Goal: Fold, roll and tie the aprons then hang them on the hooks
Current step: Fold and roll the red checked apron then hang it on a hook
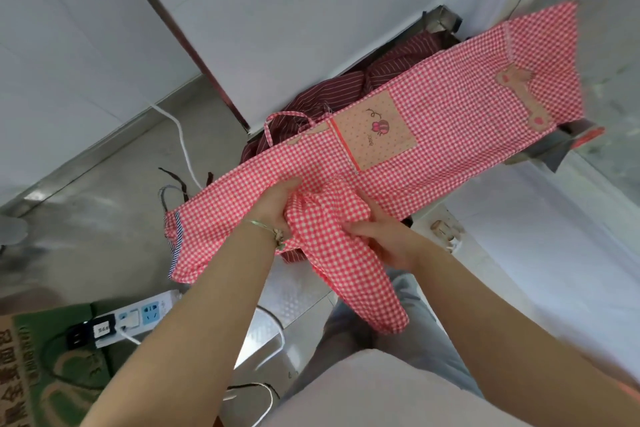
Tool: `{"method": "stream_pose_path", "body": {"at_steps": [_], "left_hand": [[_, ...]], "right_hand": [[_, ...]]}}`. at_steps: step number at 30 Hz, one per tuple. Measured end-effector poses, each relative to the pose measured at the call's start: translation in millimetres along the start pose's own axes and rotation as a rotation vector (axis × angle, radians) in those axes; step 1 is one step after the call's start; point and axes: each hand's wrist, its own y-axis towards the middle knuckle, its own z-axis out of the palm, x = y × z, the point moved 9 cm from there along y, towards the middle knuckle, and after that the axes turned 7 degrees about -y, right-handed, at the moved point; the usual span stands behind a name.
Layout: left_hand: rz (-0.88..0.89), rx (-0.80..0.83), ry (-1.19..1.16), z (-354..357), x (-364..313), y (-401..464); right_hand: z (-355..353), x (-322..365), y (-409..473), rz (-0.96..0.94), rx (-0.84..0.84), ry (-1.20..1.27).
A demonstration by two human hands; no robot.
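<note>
A pink-and-white checked apron (pixel 450 121) with a bee pocket stretches in a long folded band from lower left to upper right, held above the floor. My left hand (pixel 277 208) grips its near edge, fingers tucked into the cloth. My right hand (pixel 384 236) grips a bunched fold right beside it, from which a rolled flap (pixel 363 288) hangs down. A thin pink tie loop (pixel 280 121) sticks up at the band's far edge. Dark red striped aprons (pixel 346 94) lie heaped behind and below. No hooks are in view.
A white power strip (pixel 138 317) with plugs and a white cable (pixel 183 146) lies on the grey floor at left, next to a green printed box (pixel 45 367). A white metal stool (pixel 273 333) stands below my arms. White walls rise at left and right.
</note>
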Motion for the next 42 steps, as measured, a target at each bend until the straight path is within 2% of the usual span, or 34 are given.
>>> {"method": "stream_pose_path", "body": {"at_steps": [2, 5, 6, 7, 8, 10, 12, 15, 18, 19, 22, 25, 29, 30, 32, 33, 34, 36, 38, 42], "left_hand": [[0.007, -0.048, 0.008, 2, -5, -1], [-0.01, -0.028, -0.191, 3, -9, 2], [-0.01, -0.029, -0.257, 1, -11, 5], [-0.015, -0.032, -0.32, -2, -13, 11], [-0.019, -0.041, -0.31, -4, -15, 16], [0.026, -0.088, -0.075, -1, -18, 19], [0.203, -0.245, 0.366, -9, -30, 21], [0.567, -0.511, 1.002, -15, -63, 15], [0.625, -0.605, 1.372, -12, -67, 18], [0.611, -0.582, 1.432, -9, -66, 23], [0.588, -0.462, 1.469, -6, -64, 30], [0.621, -0.454, 1.469, -8, -68, 32], [0.994, -0.535, 1.583, 24, -71, 22], [1.105, -0.517, 1.621, 40, -67, 17], [1.252, -0.397, 1.728, 74, -49, 18], [1.265, -0.322, 1.787, 86, -37, 22], [1.255, -0.27, 1.826, 96, -28, 27], [1.185, -0.225, 1.838, 107, -20, 37], [1.078, -0.186, 1.869, 111, -14, 50], [0.954, -0.114, 2.025, 107, -1, 68]], "right_hand": [[-12, 17, -1, -0.021, -0.103, 0.074], [-49, 35, -10, -0.03, -0.417, 0.25], [-57, 43, -11, -0.047, -0.467, 0.33], [-60, 49, -8, -0.091, -0.461, 0.519], [-66, 55, -4, -0.155, -0.459, 0.708], [-86, 55, 3, -0.156, -0.543, 0.821], [-103, 65, 9, -0.125, -0.619, 0.713], [-122, 78, 16, -0.024, -0.665, 0.36], [-153, 89, 15, 0.048, -0.789, -0.12], [-162, 93, 14, 0.03, -0.807, -0.207], [-174, 94, 13, -0.042, -0.812, -0.217], [-199, 107, -10, -0.224, -1.058, -0.268], [-217, 93, -23, -0.143, -1.187, -0.131], [-221, 98, -28, -0.164, -1.253, -0.203], [-215, 132, -38, -0.379, -1.35, -0.632], [-199, 149, -33, -0.54, -1.284, -0.902], [-178, 157, -23, -0.677, -1.138, -1.137], [-148, 151, 8, -0.748, -0.825, -1.493], [-150, 134, 36, -0.59, -0.644, -1.718], [-207, 131, 62, -0.205, -0.585, -1.781]]}}
